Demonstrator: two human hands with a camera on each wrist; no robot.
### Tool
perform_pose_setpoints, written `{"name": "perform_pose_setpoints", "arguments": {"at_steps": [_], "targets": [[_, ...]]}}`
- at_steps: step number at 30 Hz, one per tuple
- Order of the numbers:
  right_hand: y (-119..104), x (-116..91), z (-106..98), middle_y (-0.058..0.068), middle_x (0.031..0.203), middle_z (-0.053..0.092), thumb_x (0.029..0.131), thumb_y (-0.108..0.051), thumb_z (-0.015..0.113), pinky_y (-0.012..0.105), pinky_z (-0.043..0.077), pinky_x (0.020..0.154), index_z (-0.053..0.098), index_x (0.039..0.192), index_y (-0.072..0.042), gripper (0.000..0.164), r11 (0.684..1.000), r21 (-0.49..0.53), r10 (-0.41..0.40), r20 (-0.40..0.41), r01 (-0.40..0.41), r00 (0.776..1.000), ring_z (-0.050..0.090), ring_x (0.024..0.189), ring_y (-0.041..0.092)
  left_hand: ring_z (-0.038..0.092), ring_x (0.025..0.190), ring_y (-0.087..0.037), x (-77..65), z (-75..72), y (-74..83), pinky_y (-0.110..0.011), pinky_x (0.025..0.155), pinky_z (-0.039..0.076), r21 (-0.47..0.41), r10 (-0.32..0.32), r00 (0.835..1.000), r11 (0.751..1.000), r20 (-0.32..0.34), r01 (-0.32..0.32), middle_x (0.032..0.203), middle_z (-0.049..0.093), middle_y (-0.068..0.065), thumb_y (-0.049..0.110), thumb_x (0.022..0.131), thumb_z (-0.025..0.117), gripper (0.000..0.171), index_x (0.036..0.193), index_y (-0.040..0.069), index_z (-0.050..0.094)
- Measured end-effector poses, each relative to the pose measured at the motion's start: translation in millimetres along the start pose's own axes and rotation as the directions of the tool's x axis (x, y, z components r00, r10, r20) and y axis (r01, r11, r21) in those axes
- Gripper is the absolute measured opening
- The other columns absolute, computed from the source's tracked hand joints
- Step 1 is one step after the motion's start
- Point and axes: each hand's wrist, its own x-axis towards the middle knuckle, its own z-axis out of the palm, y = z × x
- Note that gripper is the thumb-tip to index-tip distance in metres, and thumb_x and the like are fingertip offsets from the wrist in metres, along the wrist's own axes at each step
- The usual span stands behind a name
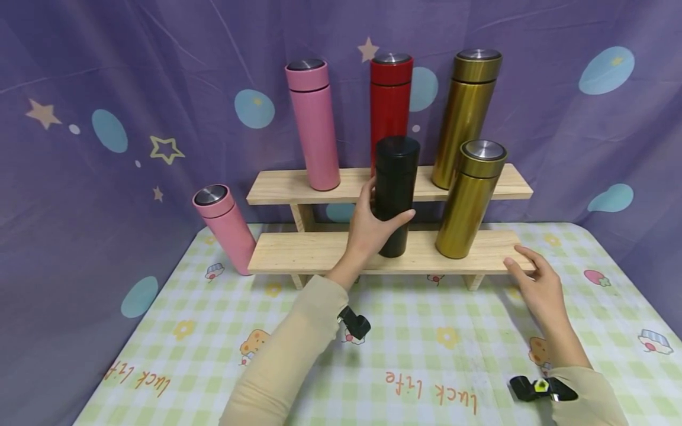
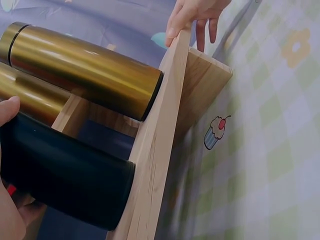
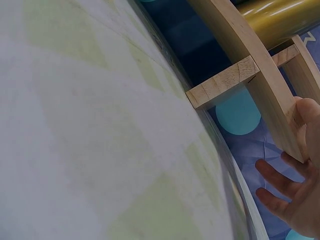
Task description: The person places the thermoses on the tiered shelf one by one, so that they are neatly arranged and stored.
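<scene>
My left hand point(image 1: 370, 228) grips a black thermos bottle point(image 1: 396, 201) around its body, thumb across the front. The bottle stands upright on the lower board of a two-tier wooden shelf point(image 1: 298, 251), its base at the board in the left wrist view. To its right on the same board is a gold thermos point(image 1: 471, 201). My right hand point(image 1: 540, 290) holds the right end of the lower board, thumb and index finger at the wood. In the right wrist view the other fingers point(image 3: 277, 180) of that hand spread beside the board's end.
On the upper board point(image 1: 351, 183) stand a pink thermos point(image 1: 314, 130), a red thermos point(image 1: 390, 100) and another gold thermos point(image 1: 466, 118). A second pink thermos point(image 1: 226, 231) stands on the checked tablecloth point(image 1: 415, 331), left of the shelf. A purple curtain point(image 1: 176, 53) hangs behind.
</scene>
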Motion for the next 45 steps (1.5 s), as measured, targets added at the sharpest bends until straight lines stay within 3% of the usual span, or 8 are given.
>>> {"name": "perform_pose_setpoints", "arguments": {"at_steps": [9, 22, 31, 38, 45], "targets": [[1.9, 0.9, 1.3, 0.024, 0.14, 0.047, 0.097, -0.05, 0.057, 0.013, 0.042, 0.064, 0.041, 0.151, -0.015, 0.067, 1.0, 0.014, 0.014, -0.02, -0.014, 1.0, 0.047, 0.088, -0.003, 0.055, 0.116, -0.017, -2.5, 2.5, 0.2, -0.041, 0.097, 0.044, 0.017, -0.008, 1.0, 1.0, -0.027, 0.008, 0.135, 0.053, -0.003, 0.044, 0.075, 0.085, 0.092, 0.152, 0.026, 0.036], [0.8, 1.3, 1.7, 0.024, 0.142, 0.045, 0.097, -0.051, 0.057, 0.014, 0.043, 0.064, 0.041, 0.152, -0.016, 0.067, 1.0, 0.016, 0.006, -0.017, -0.005, 1.0, 0.047, 0.09, -0.001, 0.047, 0.126, -0.015, -7.6, -0.6, -1.8, -0.044, 0.103, 0.04, 0.044, -0.012, 1.0, 0.999, 0.011, 0.012, 0.142, 0.046, 0.0, 0.047, 0.079, 0.081, 0.096, 0.155, 0.03, 0.026], [0.2, 1.9, 2.8, 0.025, 0.141, 0.046, 0.097, -0.05, 0.057, 0.014, 0.043, 0.062, 0.04, 0.152, -0.013, 0.068, 1.0, 0.009, 0.0, -0.017, 0.0, 1.0, 0.047, 0.088, -0.001, 0.044, 0.127, -0.009, -14.4, -6.4, -3.4, -0.038, 0.103, 0.041, 0.011, 0.067, 0.997, 0.998, -0.025, -0.067, 0.141, 0.045, 0.005, 0.04, 0.082, 0.081, 0.087, 0.152, 0.035, 0.029], [1.1, 2.6, 2.2, 0.025, 0.144, 0.044, 0.097, -0.052, 0.056, 0.015, 0.043, 0.063, 0.039, 0.152, -0.014, 0.069, 1.0, -0.009, 0.008, -0.007, -0.008, 1.0, 0.046, 0.093, 0.006, 0.048, 0.126, -0.013, -22.6, -20.4, -4.3, -0.042, 0.099, 0.044, -0.017, 0.13, 0.991, 0.991, -0.041, -0.131, 0.14, 0.048, 0.001, 0.028, 0.084, 0.081, 0.085, 0.153, 0.02, 0.032], [0.8, 0.9, 0.7, 0.025, 0.142, 0.045, 0.097, -0.053, 0.055, 0.016, 0.043, 0.064, 0.041, 0.152, -0.017, 0.068, 1.0, -0.006, 0.011, -0.011, -0.011, 1.0, 0.046, 0.092, 0.005, 0.047, 0.128, -0.02, -31.5, -36.4, -9.0, -0.042, 0.101, 0.04, -0.04, 0.115, 0.992, 0.992, -0.051, -0.117, 0.142, 0.049, -0.003, 0.025, 0.084, 0.081, 0.083, 0.152, 0.015, 0.034]]}}
